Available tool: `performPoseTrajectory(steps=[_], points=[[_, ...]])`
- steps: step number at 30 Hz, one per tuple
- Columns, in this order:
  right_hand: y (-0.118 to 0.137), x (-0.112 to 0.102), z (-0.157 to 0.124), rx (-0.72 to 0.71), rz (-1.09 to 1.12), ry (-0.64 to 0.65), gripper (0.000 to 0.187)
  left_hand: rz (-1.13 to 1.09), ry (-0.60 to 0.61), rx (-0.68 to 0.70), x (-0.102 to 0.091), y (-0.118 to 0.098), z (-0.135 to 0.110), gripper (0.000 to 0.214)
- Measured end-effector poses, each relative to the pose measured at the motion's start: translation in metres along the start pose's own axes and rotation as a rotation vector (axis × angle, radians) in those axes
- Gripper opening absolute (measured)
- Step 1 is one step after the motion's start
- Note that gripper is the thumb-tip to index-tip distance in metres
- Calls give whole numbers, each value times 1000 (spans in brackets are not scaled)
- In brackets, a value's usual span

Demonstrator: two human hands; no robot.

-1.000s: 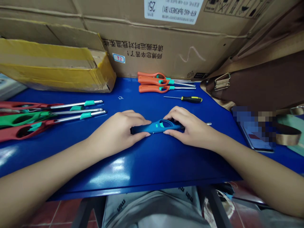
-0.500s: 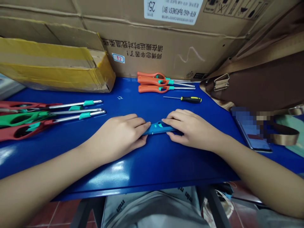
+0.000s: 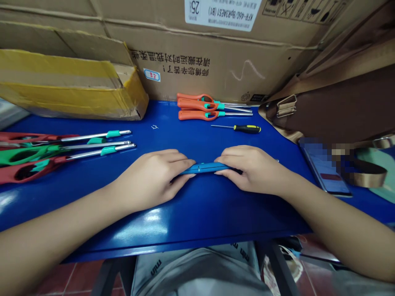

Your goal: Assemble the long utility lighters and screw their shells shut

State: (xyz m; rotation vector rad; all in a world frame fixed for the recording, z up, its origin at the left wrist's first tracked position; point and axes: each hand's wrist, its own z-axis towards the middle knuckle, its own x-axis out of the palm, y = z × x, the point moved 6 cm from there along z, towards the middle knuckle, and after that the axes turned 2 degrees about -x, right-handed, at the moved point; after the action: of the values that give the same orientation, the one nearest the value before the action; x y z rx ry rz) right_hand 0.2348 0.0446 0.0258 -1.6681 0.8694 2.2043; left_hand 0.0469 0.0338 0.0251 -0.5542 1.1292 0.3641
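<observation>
A blue long-nosed lighter lies on the blue table between both my hands, turned so only its narrow edge shows. My left hand is closed over its left end, fingers pressing down on it. My right hand grips its right end, fingers curled over the body. A sliver of metal tip pokes out beyond my right hand.
Red and green lighters lie at the left. Orange lighters and a black-yellow screwdriver lie at the back. Cardboard boxes line the rear; a yellow-taped box sits back left. A phone and brown bag are right.
The blue lighter has been rolled from lying flat with its trigger opening showing to standing on edge. Both hands have closed down over it and stayed in place.
</observation>
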Motion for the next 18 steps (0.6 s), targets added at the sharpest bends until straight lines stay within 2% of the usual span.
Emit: performPoseTrajectory(steps=[5,11,18], points=[[-2,1,1,23,12,15,25,-16,2,-6,0,1,1,28],[-3,4,2,22,175,1,24,-50,5,-4,-1,-1,2,28],[-4,3,1,30,131,-11,23,-63,14,-20,-1,-2,2,27]])
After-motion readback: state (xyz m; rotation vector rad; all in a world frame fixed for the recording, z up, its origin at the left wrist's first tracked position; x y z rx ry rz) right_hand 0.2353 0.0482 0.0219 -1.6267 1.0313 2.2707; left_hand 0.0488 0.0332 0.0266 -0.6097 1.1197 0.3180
